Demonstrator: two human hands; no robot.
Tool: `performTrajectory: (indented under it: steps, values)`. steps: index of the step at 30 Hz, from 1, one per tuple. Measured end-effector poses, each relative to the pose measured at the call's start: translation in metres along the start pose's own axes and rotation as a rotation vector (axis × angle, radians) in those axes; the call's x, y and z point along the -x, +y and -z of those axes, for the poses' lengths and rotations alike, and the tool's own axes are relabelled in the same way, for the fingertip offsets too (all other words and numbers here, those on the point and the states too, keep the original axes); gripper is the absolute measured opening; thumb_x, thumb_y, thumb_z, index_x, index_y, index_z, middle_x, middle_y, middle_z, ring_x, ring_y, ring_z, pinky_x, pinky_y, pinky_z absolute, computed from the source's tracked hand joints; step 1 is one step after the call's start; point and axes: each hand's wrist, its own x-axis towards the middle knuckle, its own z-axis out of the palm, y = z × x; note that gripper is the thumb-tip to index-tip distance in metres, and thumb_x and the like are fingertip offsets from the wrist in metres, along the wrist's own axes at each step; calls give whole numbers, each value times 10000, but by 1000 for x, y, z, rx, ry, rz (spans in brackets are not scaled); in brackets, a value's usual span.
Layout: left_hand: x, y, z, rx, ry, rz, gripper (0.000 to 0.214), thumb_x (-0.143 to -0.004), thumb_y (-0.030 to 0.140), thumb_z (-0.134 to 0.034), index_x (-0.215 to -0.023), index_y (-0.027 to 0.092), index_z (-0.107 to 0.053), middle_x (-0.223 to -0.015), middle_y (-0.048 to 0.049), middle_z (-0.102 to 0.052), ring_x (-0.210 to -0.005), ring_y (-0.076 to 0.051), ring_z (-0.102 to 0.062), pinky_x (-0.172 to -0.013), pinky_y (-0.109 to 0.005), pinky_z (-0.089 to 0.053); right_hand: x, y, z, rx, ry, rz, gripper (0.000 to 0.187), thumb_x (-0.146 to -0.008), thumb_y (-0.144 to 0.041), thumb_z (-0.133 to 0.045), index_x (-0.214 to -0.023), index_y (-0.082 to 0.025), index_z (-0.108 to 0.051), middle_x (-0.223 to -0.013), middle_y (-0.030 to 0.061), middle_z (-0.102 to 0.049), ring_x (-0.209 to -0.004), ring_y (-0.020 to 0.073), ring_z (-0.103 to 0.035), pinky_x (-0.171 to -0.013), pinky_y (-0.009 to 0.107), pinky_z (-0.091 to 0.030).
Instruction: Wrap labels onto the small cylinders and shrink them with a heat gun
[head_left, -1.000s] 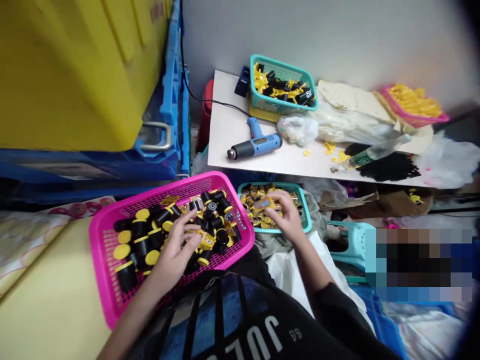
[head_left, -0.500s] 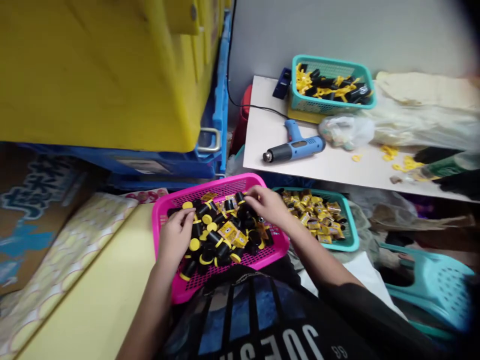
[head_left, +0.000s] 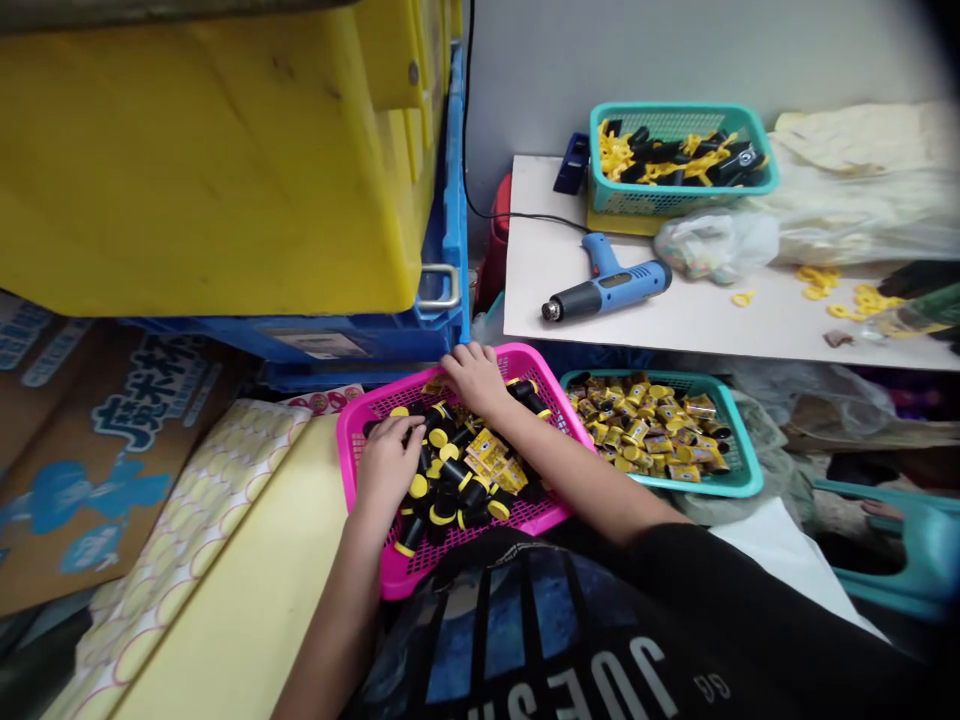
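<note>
A pink plastic mesh basket [head_left: 465, 530] lies in front of me, heaped with black cylinders [head_left: 450, 470] with yellow caps and small yellow packets [head_left: 486, 450]. My left hand [head_left: 390, 465] rests on the cylinders at the basket's left side, its fingers curved over them. Whether it grips one is hidden. My right hand [head_left: 472, 378] reaches across to the basket's far rim, palm down, with no object showing in its fingers. Next to the pink basket stands a teal basket [head_left: 739, 482] full of gold-and-yellow packaged items [head_left: 645, 425], which neither hand touches.
Beyond the baskets, a white board [head_left: 712, 330] holds a blue heat gun [head_left: 607, 290], a teal basket [head_left: 679, 160] of black and yellow parts, and plastic bags. A yellow crate [head_left: 210, 170] on a blue crate [head_left: 360, 340] looms on the left. A teal stool [head_left: 900, 550] stands at the right.
The view has swung right, bringing the lower teal basket fully into sight. My right hand has moved from over the cylinders to the far rim of the pink basket. My left hand has shifted little.
</note>
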Motion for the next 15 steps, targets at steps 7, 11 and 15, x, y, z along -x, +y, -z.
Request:
performTrajectory:
  steps: [7,11,15]
  values:
    - [9,34,6,750,93,360,424,-790,496,-633,-1046,159,-634,-894,-84,-710,-785,-189,-667,-695,-311,-547,15,-10,36,-127,19,283,140,-891,-240,-518,-824,-210,-637,-959,63,-640,-940,184,-504,-879,352,-381]
    - [15,58,1,1105,138,392,543,-674,388,-785,-1121,188,-550,-851,-23,-695,-732,-136,-668,-647,-225,-541,54,-22,44,-200,100,367,179,-883,-260,-515,-770,-260,-653,-980,50,-632,-958,201,-499,-903,393,-374]
    - [15,63,3,989,195,382,568,-625,301,-823,-1105,184,-542,-718,27,-658,-624,-101,-639,-586,-180,-521,70,-29,52,-434,234,94,192,-897,-283,-484,-918,-256,-672,-999,62,-639,-996,208,-541,-937,414,-393]
